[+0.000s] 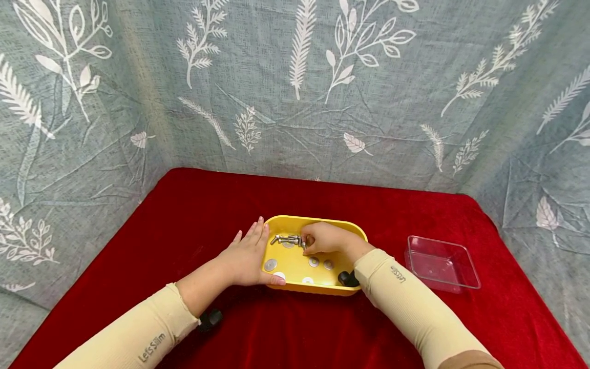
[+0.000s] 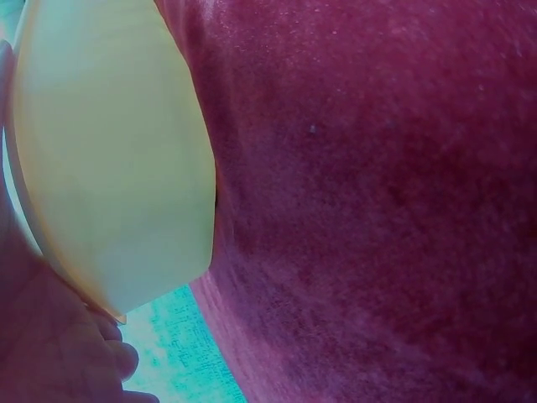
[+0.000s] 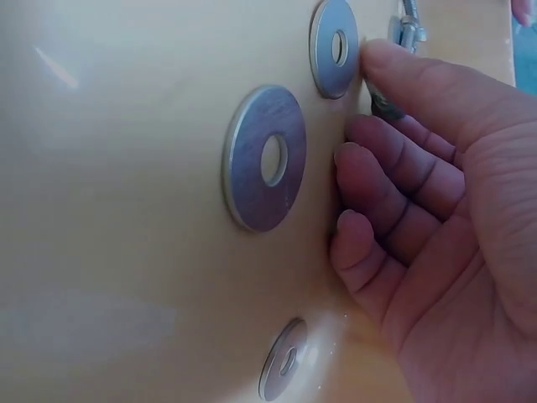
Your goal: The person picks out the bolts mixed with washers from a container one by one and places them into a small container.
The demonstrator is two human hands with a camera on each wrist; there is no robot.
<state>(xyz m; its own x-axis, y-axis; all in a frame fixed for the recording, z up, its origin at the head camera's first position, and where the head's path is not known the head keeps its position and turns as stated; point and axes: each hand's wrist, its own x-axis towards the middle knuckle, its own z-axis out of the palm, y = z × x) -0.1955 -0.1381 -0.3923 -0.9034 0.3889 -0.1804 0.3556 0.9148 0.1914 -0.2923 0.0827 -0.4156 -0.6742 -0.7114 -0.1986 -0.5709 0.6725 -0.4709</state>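
Observation:
A yellow bin [image 1: 322, 288] stands on the table. My left hand [image 1: 244, 256] rests on its left end, fingers straight along the rim and thumb over the front edge; the bin's outer wall [image 2: 117, 159] fills the left side of the left wrist view. Reaching inside, my right hand [image 1: 326, 238] pinches a small metal bolt [image 1: 304, 246] between thumb and forefinger, beside a row of similar bolts [image 1: 289, 239]. Several flat washers lie on the bin floor, among them a large washer [image 3: 247, 176] near my curled right fingers. The right fingertips are partly hidden in the right wrist view.
Right of the bin sits a clear plastic box [image 1: 442, 262]. Red cloth [image 1: 221, 200] covers the table, with a patterned grey-green curtain [image 1: 262, 102] behind. Black wrist devices show at the left wrist [image 1: 210, 320] and right wrist [image 1: 348, 279].

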